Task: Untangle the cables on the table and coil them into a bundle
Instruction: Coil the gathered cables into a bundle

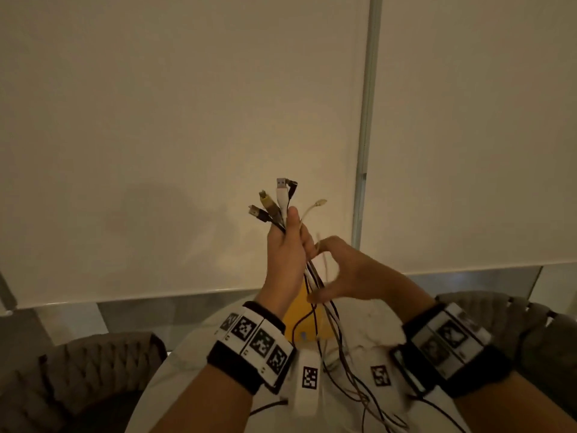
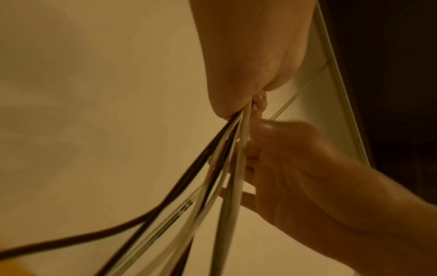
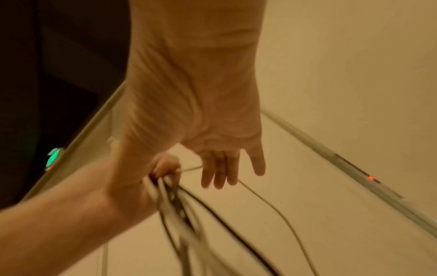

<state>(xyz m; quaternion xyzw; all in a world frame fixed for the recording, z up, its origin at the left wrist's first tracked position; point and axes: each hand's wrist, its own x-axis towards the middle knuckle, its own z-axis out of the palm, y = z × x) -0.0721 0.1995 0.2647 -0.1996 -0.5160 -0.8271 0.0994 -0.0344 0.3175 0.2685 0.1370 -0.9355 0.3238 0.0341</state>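
My left hand (image 1: 288, 245) is raised and grips a bunch of cables (image 1: 327, 323) just below their plugs (image 1: 281, 198), which stick up above the fist. The black and white strands hang from the fist to the table. My right hand (image 1: 346, 270) is beside them just under the left fist, thumb and fingers spread in a loose C around the strands. In the right wrist view the right hand's fingers (image 3: 220, 171) are straight, next to the left hand (image 3: 141, 179) and the cables (image 3: 179, 207). The left wrist view shows the cables (image 2: 212, 168) leaving my left hand (image 2: 248, 65), the right hand (image 2: 295, 168) behind them.
A white table (image 1: 368, 326) lies below, with a yellow object (image 1: 298, 310) under the hanging strands and loose cable (image 1: 368, 398) on it. Woven grey chairs stand at left (image 1: 93, 370) and right (image 1: 530, 323). Pale roller blinds (image 1: 187, 120) fill the background.
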